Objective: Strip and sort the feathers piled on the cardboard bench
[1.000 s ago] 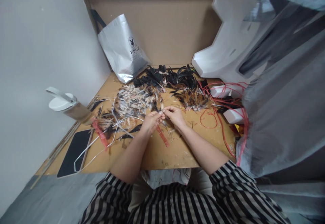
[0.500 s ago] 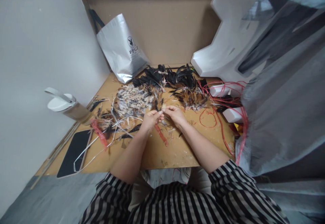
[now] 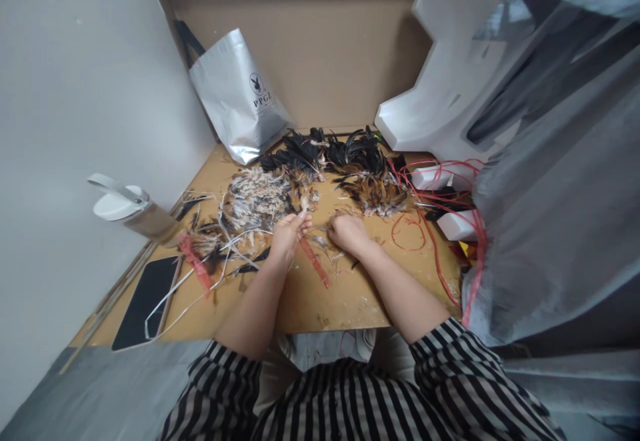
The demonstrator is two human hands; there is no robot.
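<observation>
Head view: our left hand (image 3: 288, 235) pinches a pale, wispy feather (image 3: 305, 199) (right hand (image 3: 349, 232) curled, hold unclear); slackening could drop it.

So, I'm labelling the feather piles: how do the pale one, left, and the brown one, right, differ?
The pale pile is mostly cream and grey; the brown pile is rusty brown with dark feathers. The pale pile looks larger than the brown pile. The brown pile lies beside the red cords, the pale pile nearer the left hand. Both rest on the table.
</observation>
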